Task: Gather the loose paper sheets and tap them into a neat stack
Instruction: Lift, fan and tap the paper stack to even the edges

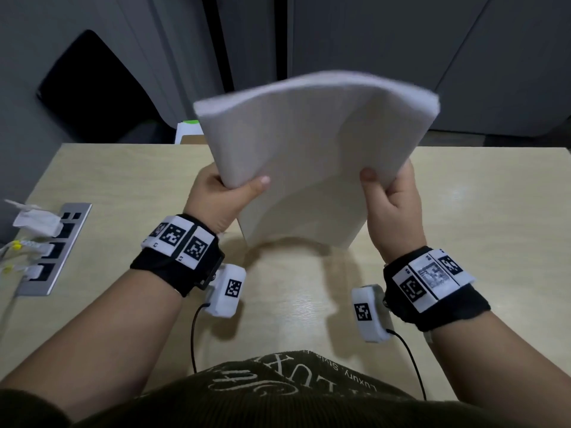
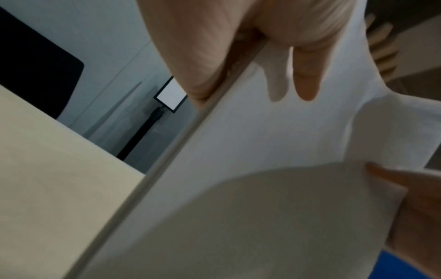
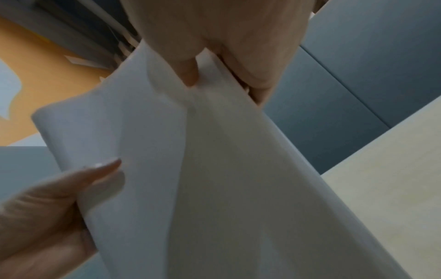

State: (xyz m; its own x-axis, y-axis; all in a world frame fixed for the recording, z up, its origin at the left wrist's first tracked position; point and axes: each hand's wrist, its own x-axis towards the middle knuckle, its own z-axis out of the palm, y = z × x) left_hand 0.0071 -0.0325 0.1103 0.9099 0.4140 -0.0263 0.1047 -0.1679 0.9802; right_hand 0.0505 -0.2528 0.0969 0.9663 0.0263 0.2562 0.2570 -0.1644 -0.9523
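A stack of white paper sheets (image 1: 309, 143) stands on end over the light wooden table (image 1: 123, 180), bowed toward me, with its lower edge at the tabletop. My left hand (image 1: 222, 193) grips the stack's left edge, thumb on the near face. My right hand (image 1: 392, 199) grips the right edge the same way. In the left wrist view the paper stack (image 2: 250, 151) runs diagonally under my left hand (image 2: 238, 43). In the right wrist view the paper stack (image 3: 190, 169) curves down from my right hand (image 3: 222, 52). The far fingers are hidden behind the sheets.
A metal socket panel (image 1: 52, 251) with plugs and cables is set into the table's left side. A white and green object (image 1: 188, 128) stands past the far edge. Grey cabinets (image 1: 401, 57) and a black chair back (image 1: 86, 88) lie beyond. Wrist camera cables hang near my body.
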